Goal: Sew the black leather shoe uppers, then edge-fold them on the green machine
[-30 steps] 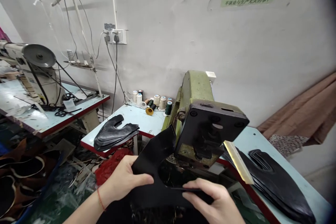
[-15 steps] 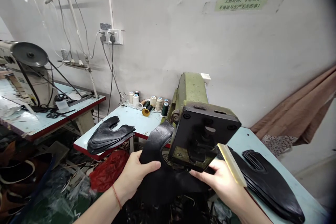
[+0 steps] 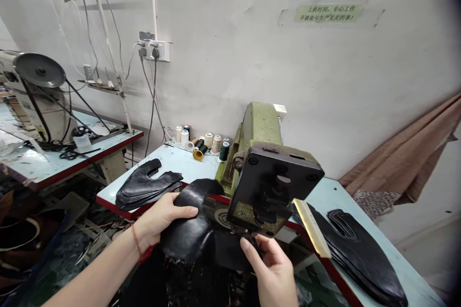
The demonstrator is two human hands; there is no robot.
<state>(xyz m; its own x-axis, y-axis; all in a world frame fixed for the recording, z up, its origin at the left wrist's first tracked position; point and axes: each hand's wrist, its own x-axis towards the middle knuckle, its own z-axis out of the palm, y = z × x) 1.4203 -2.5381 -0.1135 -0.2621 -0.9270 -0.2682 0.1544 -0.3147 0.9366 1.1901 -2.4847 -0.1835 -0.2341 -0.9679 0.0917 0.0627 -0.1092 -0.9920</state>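
Note:
My left hand (image 3: pixel 160 218) grips the left edge of a black leather shoe piece (image 3: pixel 190 230), thumb on top. The piece runs right, under the black faceplate of an olive-green machine (image 3: pixel 268 172). My right hand (image 3: pixel 272 268) pinches the piece's right part just below the machine head, fingers closed on the leather. A red cord circles my left wrist.
A stack of black leather pieces (image 3: pixel 146 187) lies on the light-blue table (image 3: pixel 180 160) at left; another stack (image 3: pixel 355 249) lies at right. Thread spools (image 3: pixel 201 141) stand by the wall. A sewing machine (image 3: pixel 34 91) sits far left. Scraps cover the floor.
My hands have fed the leather piece further left and down under the machine head. My right hand dropped from the faceplate's side to below it; my left hand slid left.

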